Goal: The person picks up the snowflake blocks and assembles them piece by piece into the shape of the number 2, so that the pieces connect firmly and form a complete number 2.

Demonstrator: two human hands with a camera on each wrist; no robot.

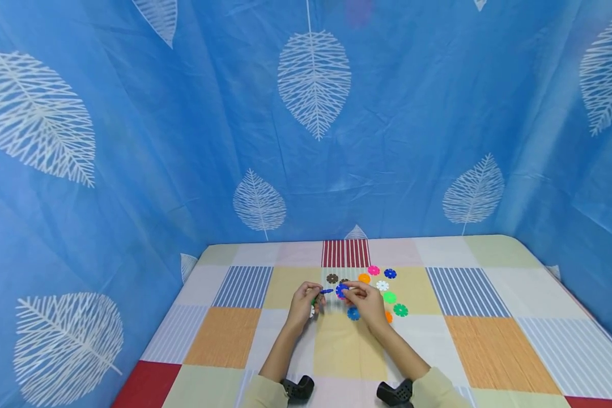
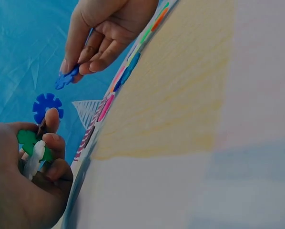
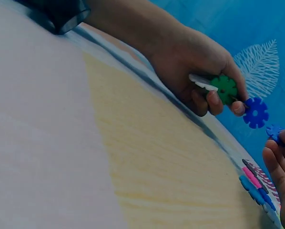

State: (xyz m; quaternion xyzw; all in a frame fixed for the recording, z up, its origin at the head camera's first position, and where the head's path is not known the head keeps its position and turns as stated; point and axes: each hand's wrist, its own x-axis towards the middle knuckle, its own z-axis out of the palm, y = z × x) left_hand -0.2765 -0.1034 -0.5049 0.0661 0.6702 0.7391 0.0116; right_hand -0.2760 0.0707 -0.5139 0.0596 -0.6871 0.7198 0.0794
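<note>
My left hand holds a small chain of notched plastic discs above the table. In the left wrist view the chain shows a white disc, a green disc and a blue disc at its outer end. A dark piece between green and blue is mostly hidden by the fingers. My right hand pinches a separate blue disc between thumb and fingertips. In the right wrist view that disc is very near the chain's blue disc; whether they touch I cannot tell.
Loose notched discs lie on the patchwork cloth behind and right of the hands, among them a pink disc, a white disc, a green disc and a brown disc. A blue leaf-print curtain surrounds the table.
</note>
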